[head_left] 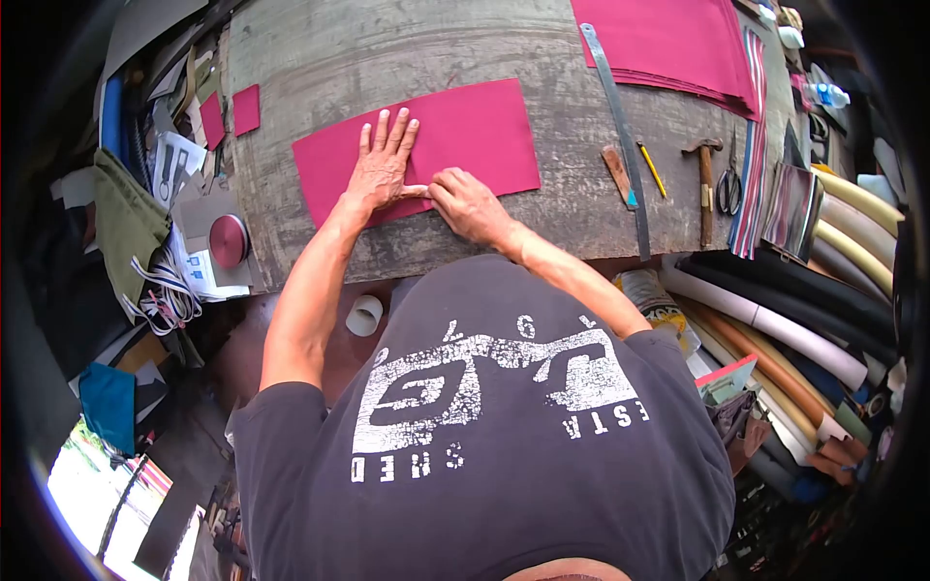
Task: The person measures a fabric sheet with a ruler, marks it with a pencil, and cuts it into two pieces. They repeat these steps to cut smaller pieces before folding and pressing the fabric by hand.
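A rectangular magenta piece of fabric [475, 126] lies slightly slanted on the worn wooden table [320, 48]. My left hand [383, 165] rests flat on it, fingers stretched upward and thumb pointing right. Close beside that thumb, at the near edge of the fabric, my right hand [470, 205] has its fingers curled in a pinch. What sits between those fingertips is hidden. A long metal ruler [615, 126] lies to the right of the fabric, with a wooden-handled tool [616, 174] and a yellow pencil [653, 170] beside it.
Magenta sheets [668, 48] are stacked at the far right. A hammer [706, 189], scissors [729, 184] and striped strips [750, 165] lie near the right edge. Two small magenta pieces [246, 109] and a webbing roll [229, 240] are at left. Material rolls [775, 329] crowd the lower right.
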Motion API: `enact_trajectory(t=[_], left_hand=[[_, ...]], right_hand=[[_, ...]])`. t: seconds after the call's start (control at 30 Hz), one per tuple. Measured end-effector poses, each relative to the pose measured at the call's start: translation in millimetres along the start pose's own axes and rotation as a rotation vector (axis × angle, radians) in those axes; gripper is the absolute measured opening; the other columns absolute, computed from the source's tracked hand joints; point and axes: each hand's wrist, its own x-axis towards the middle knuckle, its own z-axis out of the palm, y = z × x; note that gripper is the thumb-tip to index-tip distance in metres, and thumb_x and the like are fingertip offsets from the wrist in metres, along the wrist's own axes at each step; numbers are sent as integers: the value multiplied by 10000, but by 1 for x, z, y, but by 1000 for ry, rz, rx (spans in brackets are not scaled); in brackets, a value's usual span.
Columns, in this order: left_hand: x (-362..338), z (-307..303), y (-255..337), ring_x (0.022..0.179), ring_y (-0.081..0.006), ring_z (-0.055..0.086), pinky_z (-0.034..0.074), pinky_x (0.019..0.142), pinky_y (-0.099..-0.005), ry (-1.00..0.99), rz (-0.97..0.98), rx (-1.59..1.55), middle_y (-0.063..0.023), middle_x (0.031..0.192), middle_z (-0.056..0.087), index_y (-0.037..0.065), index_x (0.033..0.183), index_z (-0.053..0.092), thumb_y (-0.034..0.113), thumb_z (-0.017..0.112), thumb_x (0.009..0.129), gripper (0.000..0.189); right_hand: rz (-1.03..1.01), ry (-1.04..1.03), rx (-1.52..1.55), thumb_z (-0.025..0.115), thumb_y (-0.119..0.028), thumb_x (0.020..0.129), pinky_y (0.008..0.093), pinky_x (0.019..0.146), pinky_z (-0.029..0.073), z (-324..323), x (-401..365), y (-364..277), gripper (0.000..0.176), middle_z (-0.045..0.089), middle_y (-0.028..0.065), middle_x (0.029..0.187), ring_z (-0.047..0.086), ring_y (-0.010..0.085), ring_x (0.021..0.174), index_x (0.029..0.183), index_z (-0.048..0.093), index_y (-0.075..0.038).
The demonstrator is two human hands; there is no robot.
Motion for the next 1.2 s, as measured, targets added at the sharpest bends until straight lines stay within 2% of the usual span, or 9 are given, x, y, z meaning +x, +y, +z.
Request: enact_trajectory(t=[0.17, 0.2, 0.27, 0.33, 0.47, 0.9, 1.1, 1.13, 1.2], left_hand=[[0, -4, -6, 1555, -398, -1, 59, 1229, -606, -26, 16, -48, -119, 1700, 48, 112, 1620, 157, 836, 636, 660, 1295], [-1, -9, -7, 1558, -381, 18, 68, 1232, -599, -33, 17, -61, -102, 1700, 74, 124, 1616, 189, 735, 592, 824, 1079], [2, 4, -13, 1560, -366, 41, 79, 1234, -589, 22, 13, -44, -88, 1699, 96, 132, 1612, 209, 621, 544, 923, 909], [0, 1, -10, 1557, -328, 110, 109, 1233, -563, 81, 4, -72, -62, 1690, 163, 141, 1595, 277, 400, 489, 1027, 658], [-2, 14, -4, 1541, -301, 184, 128, 1216, -573, 278, -31, -82, -22, 1658, 275, 149, 1547, 391, 357, 511, 1020, 579], [26, 34, 6, 1512, -331, 259, 137, 1188, -665, 454, -248, 45, 75, 1611, 373, 234, 1510, 474, 365, 481, 1042, 486], [29, 36, 4, 1499, -298, 297, 161, 1180, -634, 446, -278, 5, 95, 1596, 397, 267, 1518, 459, 364, 469, 1052, 476], [31, 36, 3, 1473, -295, 346, 172, 1171, -625, 458, -282, 32, 94, 1572, 435, 266, 1509, 472, 362, 485, 1046, 473], [30, 36, 4, 1471, -294, 352, 168, 1170, -628, 478, -287, 50, 95, 1569, 439, 263, 1506, 476, 360, 490, 1044, 472]], right_hand=[[64, -64, -42, 715, -152, 843, 441, 1068, 435, 11, -12, -10, 511, 561, 182, 1320, 537, 354, 1213, 1301, 554, 5], [86, -73, -51, 721, -156, 838, 445, 1076, 429, 12, -10, -11, 581, 535, 185, 1369, 525, 358, 1228, 1357, 518, 5], [136, -140, -53, 750, -235, 821, 462, 1088, 409, 12, -8, -8, 803, 412, 172, 1525, 474, 362, 1271, 1501, 389, -5], [150, -210, -120, 757, -337, 815, 458, 1081, 398, 11, -3, -14, 844, 387, 158, 1548, 459, 350, 1273, 1499, 393, -3], [150, -302, -266, 742, -548, 778, 439, 1055, 377, 10, 8, -24, 968, 359, 127, 1579, 440, 317, 1258, 1496, 404, 7], [118, -438, -502, 667, -733, 716, 456, 1020, 389, 12, 20, -35, 1121, 346, 164, 1578, 446, 331, 1221, 1490, 408, 35], [133, -495, -537, 624, -725, 766, 534, 1203, 239, 28, -8, -60, 1087, 271, 200, 1616, 309, 423, 1428, 1512, 382, 27], [174, -520, -499, 603, -713, 797, 556, 1233, 166, 29, -12, -62, 1054, 239, 202, 1631, 187, 465, 1495, 1522, 374, 17], [153, -482, -415, 601, -710, 804, 552, 1233, 167, 26, -20, -60, 1045, 241, 195, 1632, 170, 461, 1502, 1526, 371, 11]])
